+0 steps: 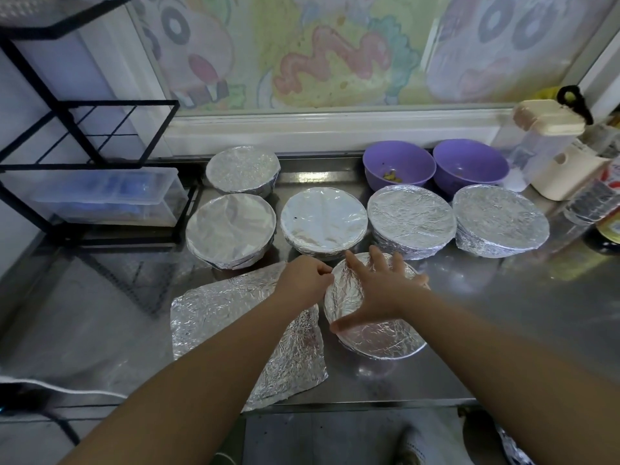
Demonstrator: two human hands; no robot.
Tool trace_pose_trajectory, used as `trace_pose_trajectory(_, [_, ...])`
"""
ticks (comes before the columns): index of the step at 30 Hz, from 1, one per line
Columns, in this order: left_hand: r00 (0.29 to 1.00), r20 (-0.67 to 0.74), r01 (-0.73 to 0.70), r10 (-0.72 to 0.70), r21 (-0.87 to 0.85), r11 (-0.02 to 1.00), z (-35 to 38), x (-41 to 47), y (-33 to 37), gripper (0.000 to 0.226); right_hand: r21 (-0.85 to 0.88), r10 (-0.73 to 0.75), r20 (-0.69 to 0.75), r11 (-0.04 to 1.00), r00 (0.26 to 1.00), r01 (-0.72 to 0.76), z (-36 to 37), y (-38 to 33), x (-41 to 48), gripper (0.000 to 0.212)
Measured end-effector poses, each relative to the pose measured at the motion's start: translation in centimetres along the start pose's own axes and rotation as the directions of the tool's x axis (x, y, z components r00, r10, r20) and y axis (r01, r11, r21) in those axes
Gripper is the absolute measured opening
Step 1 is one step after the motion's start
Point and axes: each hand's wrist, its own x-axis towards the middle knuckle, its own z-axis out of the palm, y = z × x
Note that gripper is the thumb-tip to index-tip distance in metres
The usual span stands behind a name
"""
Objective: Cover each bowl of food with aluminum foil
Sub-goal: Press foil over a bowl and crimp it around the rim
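The thin, tear-prone foil (372, 333) is being pinched at the bowl's 10 o'clock rim by the left hand (307, 280) and flattened by the splayed right hand (379, 290).

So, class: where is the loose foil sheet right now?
In the head view, the foil sheet lies flat on the counter, front left, under the left forearm, beside the bowl being wrapped.

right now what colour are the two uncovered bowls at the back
Purple bowls, clearest in the head view.
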Motion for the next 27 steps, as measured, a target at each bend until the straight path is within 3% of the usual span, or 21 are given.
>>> trace_pose_trajectory(9, [0.999, -0.019, -0.035, 0.038, 0.114, 0.993, -0.5, 0.0, 0.8, 0.022, 0.026, 0.023, -0.001, 0.999, 1.0, -0.023, 0.1, -0.3, 0.2, 0.148])
trace_pose_trajectory(13, [0.999, 0.0, -0.041, 0.041, -0.093, 0.995, -0.4, -0.4, 0.0, 0.027, 0.06, 0.072, 0.011, 0.996, 0.997, -0.073, 0.1, -0.5, -0.2, 0.148])
trace_pose_trajectory(16, [0.999, -0.03, 0.005, -0.015, -0.327, 0.945, -0.2, -1.5, -2.0, 0.039, 0.05, 0.058, -0.03, 0.997, 0.998, -0.056, 0.3, -0.4, -0.1, 0.149])
trace_pose_trajectory(18, [0.994, -0.057, 0.061, -0.096, -0.435, 0.898, 0.0, -2.8, -3.7, 0.035, 0.052, 0.021, -0.038, 0.998, 0.999, -0.019, 0.5, -0.1, 0.3, 0.15])
trace_pose_trajectory(22, [0.949, 0.207, 0.316, -0.239, -0.602, 0.733, 1.7, -6.1, -4.7, 0.025, 0.006, -0.04, 0.019, 0.999, 0.999, 0.04, 0.6, 0.4, 1.5, 0.157])
trace_pose_trajectory(25, [0.901, 0.402, 0.412, -0.162, -0.678, 0.609, 3.4, -7.7, -3.6, 0.014, 0.009, -0.031, 0.022, 0.999, 0.999, 0.031, 0.6, 0.4, 1.7, 0.16])
trace_pose_trajectory(27, [0.886, 0.449, 0.438, -0.115, -0.73, 0.524, 4.5, -8.1, -3.3, 0.013, 0.003, -0.025, 0.015, 1.0, 1.0, 0.025, 0.6, 0.4, 1.6, 0.16])
